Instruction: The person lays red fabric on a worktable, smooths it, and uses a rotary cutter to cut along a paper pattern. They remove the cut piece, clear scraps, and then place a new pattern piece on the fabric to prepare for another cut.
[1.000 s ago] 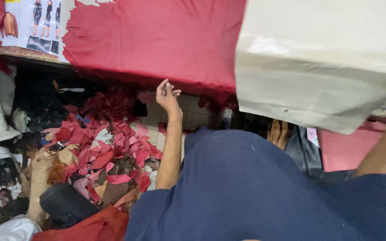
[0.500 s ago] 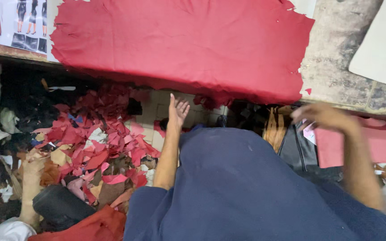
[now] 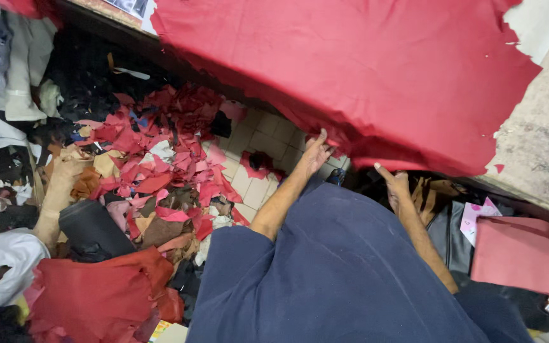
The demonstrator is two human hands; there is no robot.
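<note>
While a large red sheet of leather-like material point(image 3: 363, 76) lies spread over a grey, stained worktable point(image 3: 541, 152), its lower edge hangs over the table's front, and both hands reach up to that edge. The left hand point(image 3: 316, 154) is open, fingers stretched upward, its fingertips touching the sheet's ragged hem. The right hand point(image 3: 396, 185) is also open, fingers loosely spread just beneath the overhang; whether it touches the sheet I cannot tell. Neither hand grips anything. A dark blue garment point(image 3: 338, 273) on the person's body fills the lower middle of the view.

Below the table, a pale tiled floor point(image 3: 255, 140) shows in patches. A heap of red, pink and tan offcuts point(image 3: 154, 171) covers much of it to the left. Near the heap lie a black roll point(image 3: 90, 232), a crumpled red piece point(image 3: 96, 292) and a white bundle point(image 3: 1, 260). To the right, beside the person, a flat red panel point(image 3: 522, 254) leans near brown and black pieces point(image 3: 436, 203).
</note>
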